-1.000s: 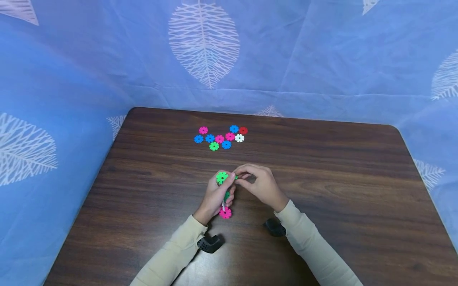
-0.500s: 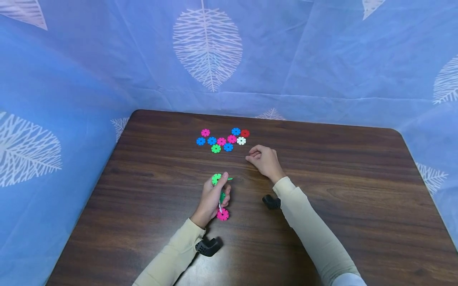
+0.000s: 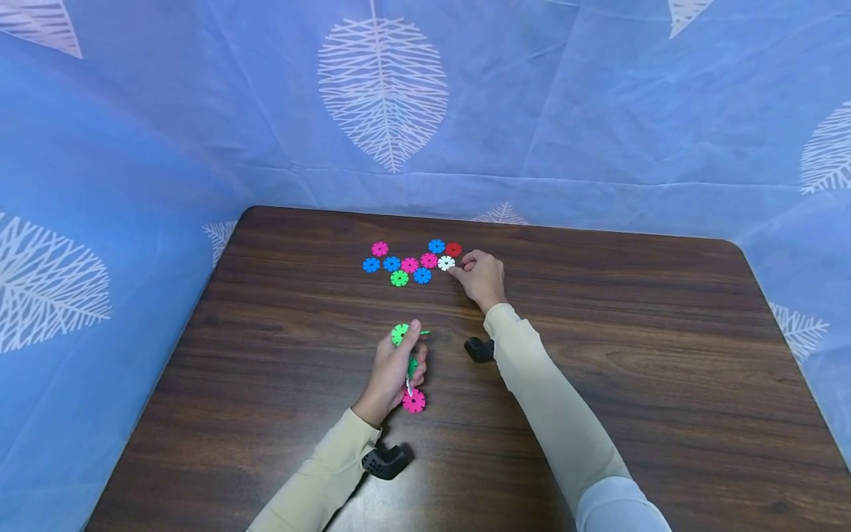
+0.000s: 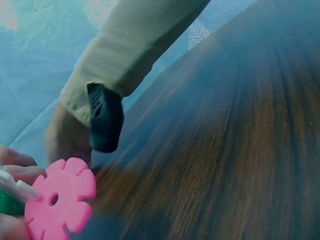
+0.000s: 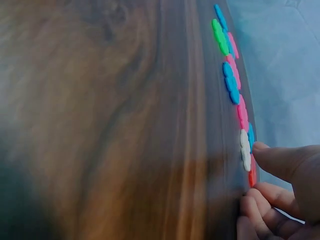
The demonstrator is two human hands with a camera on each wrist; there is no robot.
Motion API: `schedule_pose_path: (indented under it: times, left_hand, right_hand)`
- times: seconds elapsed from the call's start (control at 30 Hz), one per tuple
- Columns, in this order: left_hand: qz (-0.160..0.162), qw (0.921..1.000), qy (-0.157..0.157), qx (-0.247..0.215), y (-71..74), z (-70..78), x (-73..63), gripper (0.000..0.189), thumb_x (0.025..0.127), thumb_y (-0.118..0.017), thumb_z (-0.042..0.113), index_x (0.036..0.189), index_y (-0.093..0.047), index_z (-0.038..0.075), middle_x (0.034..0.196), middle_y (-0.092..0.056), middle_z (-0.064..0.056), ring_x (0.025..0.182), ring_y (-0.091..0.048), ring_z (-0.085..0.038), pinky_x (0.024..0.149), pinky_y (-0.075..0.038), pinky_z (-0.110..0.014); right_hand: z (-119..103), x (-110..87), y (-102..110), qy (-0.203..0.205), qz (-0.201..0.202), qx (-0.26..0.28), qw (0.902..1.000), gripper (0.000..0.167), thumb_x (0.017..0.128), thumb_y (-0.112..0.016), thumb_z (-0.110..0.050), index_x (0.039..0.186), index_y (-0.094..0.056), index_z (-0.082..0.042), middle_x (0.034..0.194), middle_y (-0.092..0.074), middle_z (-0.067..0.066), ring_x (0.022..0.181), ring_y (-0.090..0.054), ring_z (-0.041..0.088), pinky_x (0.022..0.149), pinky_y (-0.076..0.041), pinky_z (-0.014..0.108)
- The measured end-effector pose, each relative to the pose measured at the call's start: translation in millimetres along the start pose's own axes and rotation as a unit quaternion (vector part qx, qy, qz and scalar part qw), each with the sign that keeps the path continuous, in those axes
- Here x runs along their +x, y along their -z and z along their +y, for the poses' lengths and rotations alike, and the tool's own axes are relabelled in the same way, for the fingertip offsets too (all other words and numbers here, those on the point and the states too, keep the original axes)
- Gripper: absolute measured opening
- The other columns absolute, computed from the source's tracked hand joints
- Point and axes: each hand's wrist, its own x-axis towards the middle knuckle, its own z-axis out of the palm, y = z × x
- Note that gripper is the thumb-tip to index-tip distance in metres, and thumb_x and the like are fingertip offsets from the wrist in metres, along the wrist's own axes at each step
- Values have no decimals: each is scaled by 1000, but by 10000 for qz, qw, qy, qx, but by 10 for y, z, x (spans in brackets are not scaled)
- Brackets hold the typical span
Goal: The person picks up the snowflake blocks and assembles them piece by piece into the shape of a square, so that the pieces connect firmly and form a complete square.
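My left hand [image 3: 391,373] grips a small chain of joined notched plastic discs, thumb laid over it. Its top green disc [image 3: 398,335] shows beside the thumb, with a second green one edge-on, a darker green disc between the fingers, a thin white piece, and a pink disc [image 4: 62,200] hanging lowest. Over the far side of the table, my right hand [image 3: 484,281] reaches to the white disc [image 3: 446,263], fingertips beside it. In the right wrist view, thumb and forefinger stand apart near that white disc and the red disc [image 5: 252,172]; nothing is visibly pinched.
Several loose discs lie flat in a loose group toward the table's far edge, among them a green disc [image 3: 399,278], a blue disc [image 3: 422,275] and a pink disc [image 3: 380,249]. Behind the dark wooden table [image 3: 631,332] hangs a blue leaf-patterned cloth [image 3: 598,111].
My right hand has left the chain in the left hand and moved away to the loose discs, stopping by the white one. The left hand keeps its hold, nearly still.
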Motion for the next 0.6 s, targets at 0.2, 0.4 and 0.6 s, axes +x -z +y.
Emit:
schedule_pose_path:
  times: [0.2, 0.4, 0.6]
  left_hand:
    - [-60, 10000, -63, -11, 0, -9, 5, 36, 98, -49, 41, 92, -48, 6, 58, -44, 3, 36, -36, -5, 34, -29, -19]
    - [-115, 9999, -118, 10, -3, -6, 19, 35, 98, -49, 39, 93, -49, 5, 58, -45, 4, 36, -35, -5, 34, -28, -18]
    - [-129, 9998, -119, 103, -5, 2, 19, 39, 97, -49, 42, 96, -49, 3, 59, -45, 3, 36, -36, -5, 34, -29, -20]
  right_hand:
    - [-107, 44, -95, -119, 113, -340, 9993, 37, 82, -74, -33, 101, -66, -2, 94, -68, 14, 88, -63, 30, 81, -52, 43]
    - [-168, 55, -169, -350, 257, -383, 9983, 41, 80, -76, -34, 101, -65, -1, 98, -65, 15, 93, -61, 32, 81, -51, 44]
    - [-198, 75, -220, -506, 356, -590, 9963, 39, 81, -74, -33, 100, -64, -1, 101, -64, 14, 95, -61, 32, 84, -51, 45]
